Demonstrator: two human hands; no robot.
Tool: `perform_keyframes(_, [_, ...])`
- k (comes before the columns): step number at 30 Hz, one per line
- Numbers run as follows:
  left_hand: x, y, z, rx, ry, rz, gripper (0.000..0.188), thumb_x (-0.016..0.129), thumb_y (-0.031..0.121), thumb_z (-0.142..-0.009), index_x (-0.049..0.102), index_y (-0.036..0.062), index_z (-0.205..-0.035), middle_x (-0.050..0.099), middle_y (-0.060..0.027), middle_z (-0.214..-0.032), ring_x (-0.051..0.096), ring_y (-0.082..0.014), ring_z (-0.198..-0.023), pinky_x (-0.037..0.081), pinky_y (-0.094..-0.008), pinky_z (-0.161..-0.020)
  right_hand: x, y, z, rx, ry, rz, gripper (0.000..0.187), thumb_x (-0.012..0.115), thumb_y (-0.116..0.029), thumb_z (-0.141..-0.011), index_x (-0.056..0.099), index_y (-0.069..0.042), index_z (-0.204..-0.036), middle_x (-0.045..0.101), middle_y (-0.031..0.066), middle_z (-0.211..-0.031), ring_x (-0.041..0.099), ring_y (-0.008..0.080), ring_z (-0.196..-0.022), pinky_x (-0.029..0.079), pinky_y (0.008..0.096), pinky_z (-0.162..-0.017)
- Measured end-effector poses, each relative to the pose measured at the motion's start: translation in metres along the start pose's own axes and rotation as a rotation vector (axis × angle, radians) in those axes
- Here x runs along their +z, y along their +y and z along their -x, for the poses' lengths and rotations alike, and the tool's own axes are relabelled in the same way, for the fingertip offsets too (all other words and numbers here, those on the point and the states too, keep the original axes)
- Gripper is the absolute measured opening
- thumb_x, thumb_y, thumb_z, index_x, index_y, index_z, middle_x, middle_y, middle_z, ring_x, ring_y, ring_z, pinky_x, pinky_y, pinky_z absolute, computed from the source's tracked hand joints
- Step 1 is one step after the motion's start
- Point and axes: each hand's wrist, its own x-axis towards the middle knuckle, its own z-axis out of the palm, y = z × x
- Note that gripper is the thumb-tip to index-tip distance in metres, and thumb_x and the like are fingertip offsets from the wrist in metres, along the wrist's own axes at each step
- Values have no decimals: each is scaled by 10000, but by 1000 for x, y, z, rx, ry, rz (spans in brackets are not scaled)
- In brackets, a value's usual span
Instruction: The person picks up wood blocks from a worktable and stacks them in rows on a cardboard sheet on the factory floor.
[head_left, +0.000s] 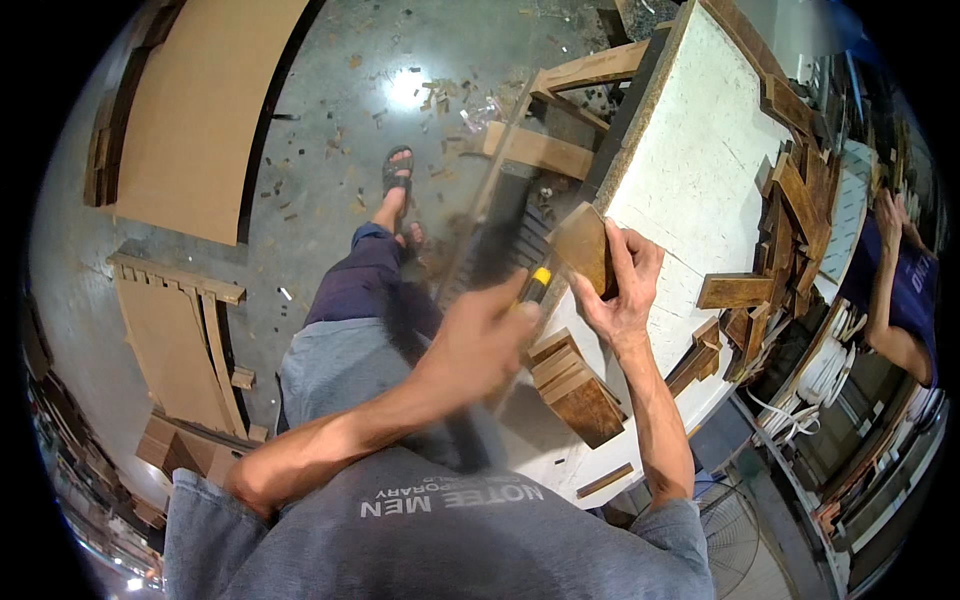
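Note:
My left hand [475,335], blurred by motion, is closed round a hand tool with a black handle and a yellow end [540,278]. The tool's working part is smeared and I cannot make out its kind. At the near edge of the white-topped table [690,160], my right hand [622,285] grips a small brown wooden block [592,245], thumb on one side and fingers on the other. The block's paler face is turned toward the left. Close below the right hand, several wooden blocks [580,395] stand stacked together on the table.
A pile of brown wood pieces [795,225] lies along the table's far side. Large tan panels [200,110] rest on the left. Wood scraps [440,95] litter the floor near my sandalled foot [398,170]. Another person's arm [885,270] shows at far right, beyond a fan [730,530].

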Motion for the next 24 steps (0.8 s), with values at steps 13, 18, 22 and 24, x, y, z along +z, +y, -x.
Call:
perform_keyframes(13, [-34, -40, -54, -66, -77, 179, 262, 579, 256, -1004, 652, 13, -938, 586, -33, -689, 556, -118, -527, 411, -257, -422, 6, -4, -6, -2, 21, 13, 703, 821, -236, -721, 612, 10, -1346, 617, 189, -1071, 531, 317, -981, 431, 453, -898])
perform_keyframes(18, [-32, -38, -38, 95, -68, 34, 274, 561, 269, -1014, 639, 12, -1071, 595, -26, -770, 544, -94, -539, 419, -239, -430, -14, 1, 4, -16, -39, 17, 731, 822, -241, -724, 592, -27, -1385, 606, 206, -1120, 551, 340, -1032, 478, 443, -916])
perform_keyframes(22, [-56, -29, -9, 83, -48, 21, 284, 529, 238, -1033, 593, -5, -1167, 552, -19, -758, 514, -97, -542, 410, -242, -449, -69, -28, 6, 122, -22, -82, 723, 817, -269, -722, 608, -68, -1385, 605, 197, -1114, 603, 304, -1040, 545, 412, -858])
perform_keyframes(24, [-62, -34, 0, 71, 24, 84, 391, 527, 216, -1039, 524, -25, -1347, 555, -27, -794, 519, -102, -556, 420, -244, -459, -105, -56, 37, 96, 4, -45, 730, 831, -311, -694, 637, -54, -1350, 608, 190, -1097, 617, 304, -1007, 553, 424, -837])
